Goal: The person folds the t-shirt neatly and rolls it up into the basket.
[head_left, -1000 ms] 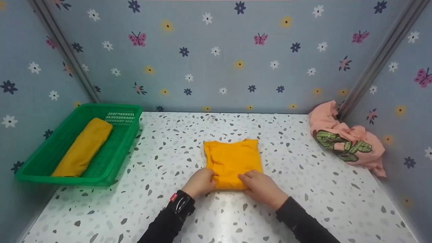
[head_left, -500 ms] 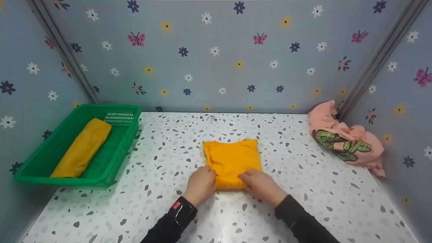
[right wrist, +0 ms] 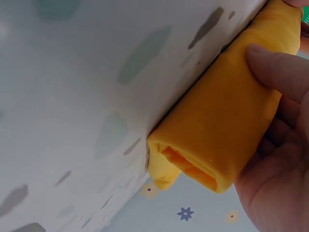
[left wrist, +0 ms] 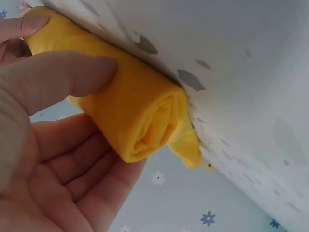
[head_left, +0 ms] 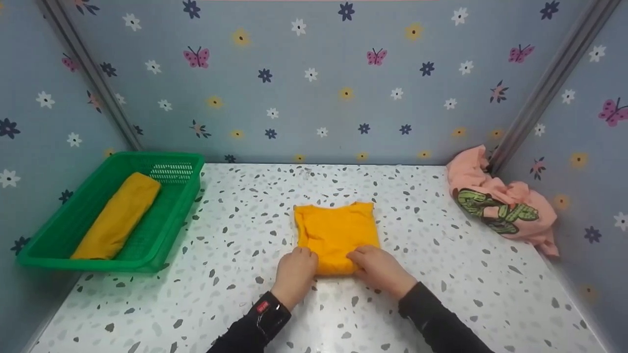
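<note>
A folded yellow shirt (head_left: 338, 225) lies mid-table, its far edge dipping between two corners. Its near edge is rolled into a thick tube, and the wrist views show the layers coiled at each end. My left hand (head_left: 296, 274) grips the left end of the roll; in the left wrist view its thumb presses on the yellow cloth (left wrist: 130, 92) and the fingers curl beneath. At the right end my right hand (head_left: 382, 269) grips the same roll, its thumb (right wrist: 275, 67) lying on the cloth and the fingers partly hidden behind it.
A green plastic basket (head_left: 169, 235) stands at the left with a rolled mustard-yellow cloth (head_left: 120, 215) inside. Against the right wall lies a crumpled pink garment (head_left: 500, 201) with a green print. Flower-patterned walls (head_left: 314, 59) enclose the speckled table (head_left: 245, 196) at the back and sides.
My left hand has shifted slightly nearer and to the right along the rolled edge, its wrist turning. The right hand stays at its end of the roll, and the shirt looks nearly unchanged.
</note>
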Demonstrator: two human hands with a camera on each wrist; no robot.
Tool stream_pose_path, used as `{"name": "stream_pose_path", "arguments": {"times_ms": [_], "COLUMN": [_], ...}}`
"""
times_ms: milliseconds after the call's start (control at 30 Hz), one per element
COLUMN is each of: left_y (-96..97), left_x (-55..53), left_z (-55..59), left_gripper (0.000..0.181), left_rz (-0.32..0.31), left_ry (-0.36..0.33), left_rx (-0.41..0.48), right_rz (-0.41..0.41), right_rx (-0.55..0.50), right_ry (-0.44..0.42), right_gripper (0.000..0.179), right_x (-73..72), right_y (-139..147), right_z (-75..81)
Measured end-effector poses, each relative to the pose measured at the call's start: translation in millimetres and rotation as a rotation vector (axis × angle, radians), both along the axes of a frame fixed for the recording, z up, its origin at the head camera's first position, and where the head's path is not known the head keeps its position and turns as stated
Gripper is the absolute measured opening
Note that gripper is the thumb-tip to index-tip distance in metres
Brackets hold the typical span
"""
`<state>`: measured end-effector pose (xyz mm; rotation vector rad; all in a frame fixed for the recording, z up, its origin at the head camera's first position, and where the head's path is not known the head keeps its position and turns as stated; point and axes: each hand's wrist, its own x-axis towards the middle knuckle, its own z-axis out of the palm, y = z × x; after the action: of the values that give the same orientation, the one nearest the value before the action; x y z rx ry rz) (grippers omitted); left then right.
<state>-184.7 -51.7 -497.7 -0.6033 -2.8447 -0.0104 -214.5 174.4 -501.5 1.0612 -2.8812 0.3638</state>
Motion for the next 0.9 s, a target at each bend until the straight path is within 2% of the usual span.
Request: {"name": "stream_pose_path", "arguments": {"times_ms": [200,433,667,900], "left_y": [-7.5,-16.6,-22.7,-28.4], "left_x": [-5.1,-6.3,-8.6,-12.5], "left_z": [0.5,3.6,5.7,4.1], "left_gripper": [0.011,0.015,0.01,0.005], "left_rz": [-0.042,-0.097,-0.126,-0.158], "left_ry": [-0.08,-0.199,-0.339,-0.4], "left_rx": [0.086,0.236,0.34,0.419], "right_rz": [0.009,0.012,0.018,-0.003], "right_rx": [-0.034,-0.051,-0.056,-0.063], "right_ry": [-0.007,-0.1,-0.196,-0.271], "right_gripper": [0.031,0.03,0.029,0.027], "right_x": [0.8,4.5,5.7,5.5], "right_y": [2.6,5.9,9.0,9.4], "right_z": [-0.5,3.2,6.6,10.3]}}
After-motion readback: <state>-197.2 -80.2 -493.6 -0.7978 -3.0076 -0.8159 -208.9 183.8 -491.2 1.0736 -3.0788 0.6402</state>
